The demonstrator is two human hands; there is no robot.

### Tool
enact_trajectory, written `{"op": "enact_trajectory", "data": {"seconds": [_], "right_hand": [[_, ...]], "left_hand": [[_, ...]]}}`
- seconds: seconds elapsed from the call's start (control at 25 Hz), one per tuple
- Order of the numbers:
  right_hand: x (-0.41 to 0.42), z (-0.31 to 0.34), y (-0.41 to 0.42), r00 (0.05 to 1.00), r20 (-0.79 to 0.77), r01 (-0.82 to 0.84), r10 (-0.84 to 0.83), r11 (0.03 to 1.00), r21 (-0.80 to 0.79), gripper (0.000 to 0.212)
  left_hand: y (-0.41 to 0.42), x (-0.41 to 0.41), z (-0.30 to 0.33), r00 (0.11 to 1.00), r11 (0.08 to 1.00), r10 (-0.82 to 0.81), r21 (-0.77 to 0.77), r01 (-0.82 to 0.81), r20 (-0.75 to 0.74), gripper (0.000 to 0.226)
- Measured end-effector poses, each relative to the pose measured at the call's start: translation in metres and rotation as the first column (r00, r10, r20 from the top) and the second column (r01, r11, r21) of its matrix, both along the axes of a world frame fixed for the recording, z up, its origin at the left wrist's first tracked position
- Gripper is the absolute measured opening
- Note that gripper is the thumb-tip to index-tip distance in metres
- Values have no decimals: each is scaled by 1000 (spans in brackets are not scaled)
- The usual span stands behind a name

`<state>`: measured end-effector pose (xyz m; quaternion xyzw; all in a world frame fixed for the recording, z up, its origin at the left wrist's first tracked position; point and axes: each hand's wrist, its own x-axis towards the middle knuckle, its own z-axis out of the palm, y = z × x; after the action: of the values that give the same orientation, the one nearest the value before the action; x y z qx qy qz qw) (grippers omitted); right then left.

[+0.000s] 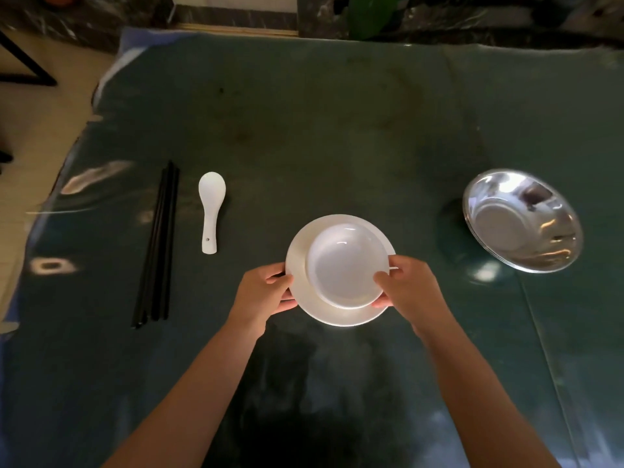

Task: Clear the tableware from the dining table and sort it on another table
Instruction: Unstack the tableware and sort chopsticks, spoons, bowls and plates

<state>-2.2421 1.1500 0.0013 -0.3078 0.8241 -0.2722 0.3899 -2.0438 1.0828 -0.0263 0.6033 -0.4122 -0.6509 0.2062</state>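
A white bowl [344, 265] sits in the middle of a white plate [305, 243] near the centre of the dark green table [304, 130]. My left hand [261, 293] grips the plate's left rim, thumb on top. On the other side, my right hand [410, 290] holds the right edge, its thumb against the bowl's rim and fingers under the plate. Left of the plate lies a white ceramic spoon [211, 207], and further left a bundle of black chopsticks [157, 244] lies lengthwise. At the right stands a shiny steel dish [521, 219].
The table's left edge runs diagonally beside a pale floor [40, 106]. A dark marble wall [236, 15] and a green plant [371, 15] sit behind the far edge. Black furniture legs [27, 72] stand at the upper left.
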Motion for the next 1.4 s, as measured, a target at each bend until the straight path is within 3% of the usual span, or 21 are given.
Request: {"op": "enact_trajectory", "data": {"seconds": [0.12,0.24,0.56,1.0,1.12,1.28,1.4], "right_hand": [[-16,6,4,999,-10,35,-36,997,-64,19],[-46,17,7,977,100,202,-187,965,-166,22],[-98,42,20,939,158,341,-306,889,-306,21],[-104,44,17,943,197,320,-269,898,-302,19],[-99,41,13,943,208,313,-260,906,-284,19],[-88,40,3,942,199,317,-271,913,-258,15],[-77,42,-12,942,210,315,-264,909,-273,17]], "left_hand": [[3,-4,0,999,999,37,-31,-36,31,20],[5,-9,-2,997,996,75,-60,-73,26,19],[16,-77,-8,970,984,177,35,-173,-164,23],[-2,-120,-14,984,986,158,-34,-162,-87,31],[0,-124,-16,984,984,156,-78,-163,-80,21],[0,-123,-14,998,976,64,-206,-67,-21,20],[-6,-111,-9,1000,987,-21,-162,20,0,18]]}}
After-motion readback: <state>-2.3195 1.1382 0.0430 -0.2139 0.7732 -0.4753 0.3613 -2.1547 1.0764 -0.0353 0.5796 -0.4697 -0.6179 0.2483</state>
